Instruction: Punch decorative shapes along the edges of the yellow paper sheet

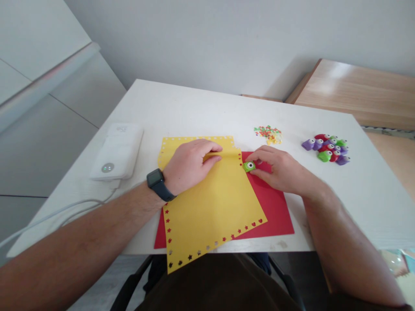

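A yellow sheet of paper (214, 194) with small star and heart shapes cut along its edges lies askew on a red sheet (272, 211). My left hand (194, 162), wearing a dark watch, pinches a raised fold of the yellow sheet near its upper middle. Between the thumb and fingers of my right hand (275, 168) is a green craft punch (249, 166) with a star mark on its white top. The punch sits at the right edge of the yellow sheet, over the red one. One yellow corner hangs past the table's front edge.
Several purple, red and green craft punches (329, 149) are grouped at the right. Small coloured paper cutouts (269, 134) lie in a pile behind my right hand. A white device (118, 149) with cables (74, 211) stands at the left of the white table (201, 103).
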Demonstrator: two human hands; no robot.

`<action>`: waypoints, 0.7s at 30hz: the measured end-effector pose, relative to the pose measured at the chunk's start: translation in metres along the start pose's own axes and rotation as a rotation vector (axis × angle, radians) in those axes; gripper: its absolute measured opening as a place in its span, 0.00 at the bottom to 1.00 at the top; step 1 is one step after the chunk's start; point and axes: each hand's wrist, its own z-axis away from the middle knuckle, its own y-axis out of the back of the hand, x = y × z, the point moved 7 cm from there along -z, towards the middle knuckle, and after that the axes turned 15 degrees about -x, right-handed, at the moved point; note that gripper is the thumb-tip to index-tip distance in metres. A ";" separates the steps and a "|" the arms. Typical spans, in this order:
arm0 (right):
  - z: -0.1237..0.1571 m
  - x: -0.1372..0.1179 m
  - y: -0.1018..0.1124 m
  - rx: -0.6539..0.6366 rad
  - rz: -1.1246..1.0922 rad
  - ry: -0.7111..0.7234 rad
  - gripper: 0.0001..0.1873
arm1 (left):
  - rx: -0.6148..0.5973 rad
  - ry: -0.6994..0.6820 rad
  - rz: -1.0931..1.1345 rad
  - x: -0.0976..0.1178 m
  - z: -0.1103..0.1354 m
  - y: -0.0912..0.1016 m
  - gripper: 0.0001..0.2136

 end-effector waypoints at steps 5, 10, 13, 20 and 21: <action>0.000 0.000 0.001 0.001 0.000 -0.021 0.10 | 0.003 0.005 -0.007 0.000 0.000 0.000 0.05; 0.000 0.000 0.000 -0.010 0.008 -0.024 0.10 | 0.008 0.000 -0.002 0.001 0.000 0.000 0.05; 0.000 -0.001 -0.001 -0.022 0.001 -0.012 0.09 | 0.002 0.003 0.005 0.001 0.000 -0.001 0.05; 0.000 0.000 -0.002 -0.016 0.006 -0.008 0.09 | 0.018 -0.010 -0.002 0.001 0.000 0.000 0.05; 0.000 0.000 -0.002 -0.015 0.008 -0.008 0.09 | 0.017 -0.009 -0.001 0.001 0.000 0.000 0.05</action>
